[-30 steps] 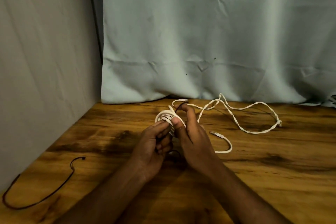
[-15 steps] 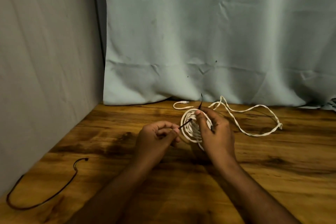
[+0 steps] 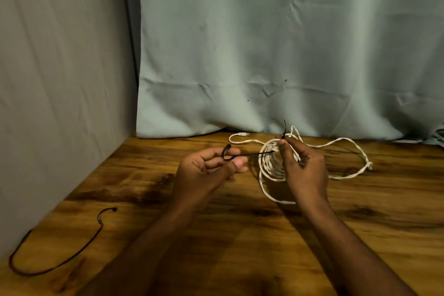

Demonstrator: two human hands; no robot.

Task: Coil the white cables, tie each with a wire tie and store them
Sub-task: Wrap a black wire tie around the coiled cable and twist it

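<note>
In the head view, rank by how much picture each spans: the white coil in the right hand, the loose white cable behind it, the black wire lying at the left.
1. Loose white cable and black wire on the table: similar spans; the wire lies nearer the camera, so unranked.
2. White coil, clearly smallest, partly hidden by the right hand.

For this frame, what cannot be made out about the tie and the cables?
- Head view: where the black wire tie wraps the coiled white cable; the right hand covers it.
- Storage place: none in view.
- Loose white cable: its far end cannot be traced.
- Second black tie: too thin to tell its type.
</note>
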